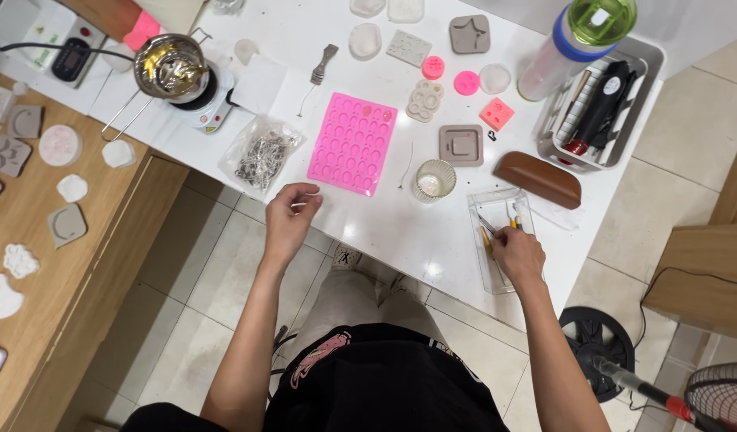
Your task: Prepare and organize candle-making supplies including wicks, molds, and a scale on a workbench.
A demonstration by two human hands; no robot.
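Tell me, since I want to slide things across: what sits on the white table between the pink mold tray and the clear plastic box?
In the head view, a small glass cup stands between the pink mold tray and the clear plastic box, with a thin wick-like stick beside it.

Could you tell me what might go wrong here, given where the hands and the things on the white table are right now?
The clear tray juts over the table edge; the right hand reaching into it could tip it off. The small glass cup stands between both hands, so a sweeping forearm might knock it over. The metal pot on the small burner has a long wire handle pointing outward, which the left hand might snag.
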